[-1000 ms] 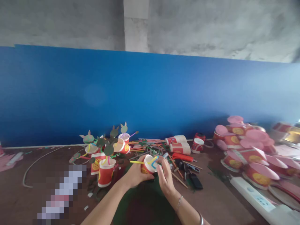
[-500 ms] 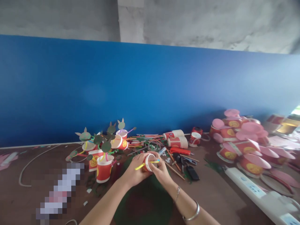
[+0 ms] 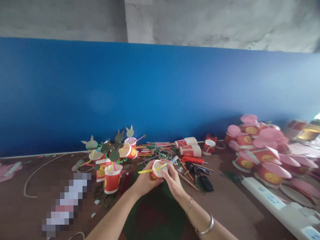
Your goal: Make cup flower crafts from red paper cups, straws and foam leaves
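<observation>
A red and white paper cup is tilted between my hands, its mouth towards me. My left hand is wrapped round its left side and underside. At the right rim, my right hand grips the cup, with the thumb at the opening and the fingers behind. A yellow straw with a blue end runs across the cup's mouth and sticks out to the left over my left hand. How the straw is fastened is hidden.
Left stand red cups with straws and green paper animal shapes. Behind lie straws, stacked cups, an orange-red cutter and keys with a black fob. Pink-decorated cups and a white power strip occupy the right. A blue partition rises behind.
The cup has shifted slightly left and up, and its mouth faces me more. The straw now reaches further left. My right thumb and fingers have shifted along the rim.
</observation>
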`<state>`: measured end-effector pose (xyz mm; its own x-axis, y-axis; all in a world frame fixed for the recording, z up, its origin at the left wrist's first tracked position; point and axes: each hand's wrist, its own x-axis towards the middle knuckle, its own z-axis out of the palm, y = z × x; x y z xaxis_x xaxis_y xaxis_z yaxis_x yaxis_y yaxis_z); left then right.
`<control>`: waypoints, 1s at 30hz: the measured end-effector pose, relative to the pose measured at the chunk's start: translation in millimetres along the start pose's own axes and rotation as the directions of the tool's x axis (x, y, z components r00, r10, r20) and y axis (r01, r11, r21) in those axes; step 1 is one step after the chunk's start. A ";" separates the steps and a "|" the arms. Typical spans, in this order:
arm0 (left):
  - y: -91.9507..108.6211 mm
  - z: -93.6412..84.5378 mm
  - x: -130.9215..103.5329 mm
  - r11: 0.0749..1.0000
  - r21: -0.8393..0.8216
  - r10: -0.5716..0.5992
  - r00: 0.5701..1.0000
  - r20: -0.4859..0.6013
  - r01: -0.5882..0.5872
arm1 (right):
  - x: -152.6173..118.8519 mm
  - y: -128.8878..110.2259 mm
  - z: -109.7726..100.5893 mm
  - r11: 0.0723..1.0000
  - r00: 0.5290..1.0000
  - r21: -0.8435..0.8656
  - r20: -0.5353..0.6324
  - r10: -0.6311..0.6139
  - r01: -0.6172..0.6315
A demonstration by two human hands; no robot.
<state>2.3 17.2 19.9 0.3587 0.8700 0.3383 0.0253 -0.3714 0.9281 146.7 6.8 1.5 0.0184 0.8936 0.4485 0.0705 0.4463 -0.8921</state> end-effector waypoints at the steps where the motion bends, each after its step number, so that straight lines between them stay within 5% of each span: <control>1: -1.1 -1.1 1.2 0.998 -0.045 -0.035 0.997 -0.062 0.033 | -0.5 1.2 -0.9 0.999 0.998 -0.032 -0.064 -0.017 0.015; 7: -6.4 -5.4 6.9 0.897 -0.424 -0.251 0.934 -0.255 0.125 | 1.7 13.5 -4.0 0.995 0.922 -0.071 -0.386 0.040 -0.073; 12: -9.4 -0.4 7.0 0.834 -0.549 -0.271 0.900 -0.340 0.043 | 4.5 17.2 -1.3 0.982 0.926 0.048 -0.327 0.191 -0.185; 17: -5.5 0.9 3.2 0.851 -0.506 -0.259 0.949 -0.178 0.137 | 1.8 15.1 0.8 0.978 0.963 0.049 -0.170 0.208 -0.202; 24: -6.3 1.7 0.1 0.897 -0.391 -0.236 0.971 -0.030 0.206 | 2.8 10.8 -2.9 0.992 0.965 -0.022 -0.232 0.119 -0.128; 30: -5.4 6.0 -2.1 0.937 -0.267 -0.221 0.974 0.040 0.224 | 1.7 11.0 -1.5 0.997 0.993 -0.075 -0.115 0.007 -0.016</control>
<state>7.0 15.5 13.3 0.3817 0.9167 0.1183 -0.1452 -0.0669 0.9871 149.1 13.2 -7.4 0.1333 0.8852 0.4456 0.1445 0.4275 -0.8924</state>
